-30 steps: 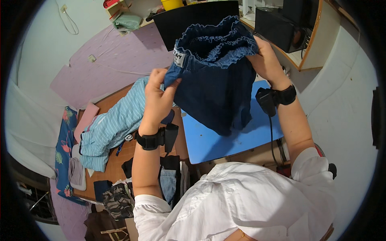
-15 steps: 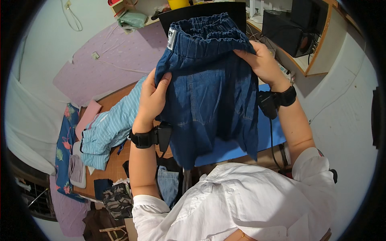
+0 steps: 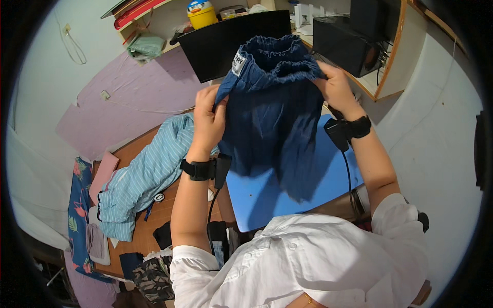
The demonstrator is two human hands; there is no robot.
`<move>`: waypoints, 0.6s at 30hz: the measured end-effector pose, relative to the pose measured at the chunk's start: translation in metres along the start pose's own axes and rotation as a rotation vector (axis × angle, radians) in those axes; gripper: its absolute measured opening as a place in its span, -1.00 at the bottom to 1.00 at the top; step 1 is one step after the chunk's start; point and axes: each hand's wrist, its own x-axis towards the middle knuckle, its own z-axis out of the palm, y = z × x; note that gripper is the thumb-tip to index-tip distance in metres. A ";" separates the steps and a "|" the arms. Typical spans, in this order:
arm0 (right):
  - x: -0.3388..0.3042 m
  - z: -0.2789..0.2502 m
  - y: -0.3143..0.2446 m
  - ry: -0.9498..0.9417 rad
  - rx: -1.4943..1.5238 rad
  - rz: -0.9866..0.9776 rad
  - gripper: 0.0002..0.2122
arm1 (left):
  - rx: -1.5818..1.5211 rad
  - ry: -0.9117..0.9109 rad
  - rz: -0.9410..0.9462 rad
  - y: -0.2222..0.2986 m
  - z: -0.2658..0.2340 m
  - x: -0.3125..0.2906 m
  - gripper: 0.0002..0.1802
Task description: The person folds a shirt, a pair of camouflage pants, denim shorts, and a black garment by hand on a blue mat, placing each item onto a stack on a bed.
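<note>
Dark blue garment [image 3: 275, 118] held up at frame centre, left hand [image 3: 208, 123] and right hand [image 3: 336, 90] both pinching its gathered waistband. Probably soft, light, floppy; best gripped there.

A dark blue denim garment [image 3: 272, 118], seemingly a skirt with gathered elastic waistband, is hanging unfolded above the blue board [image 3: 287, 190].

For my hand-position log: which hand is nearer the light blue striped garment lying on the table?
Left. The left hand grips the dark blue garment right above the striped garment; the right hand holds the opposite side, well away.
</note>
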 end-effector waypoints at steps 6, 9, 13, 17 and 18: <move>-0.072 0.002 0.014 -0.113 -0.142 0.081 -0.56 | -0.063 -0.226 0.019 -0.008 0.019 -0.054 -0.47; -0.152 0.033 0.046 -0.239 -0.113 0.166 -0.57 | -0.105 -0.443 -0.167 -0.027 0.050 -0.143 -0.48; -0.296 0.084 0.108 -0.431 -0.188 0.473 -0.65 | -0.080 -0.792 -0.289 -0.053 0.083 -0.297 -0.61; -0.341 0.099 0.105 -0.642 -0.285 0.498 -0.65 | -0.039 -0.859 -0.318 -0.027 0.083 -0.327 -0.61; -0.339 0.099 0.103 -0.638 -0.295 0.545 -0.65 | -0.043 -0.886 -0.346 -0.027 0.082 -0.324 -0.56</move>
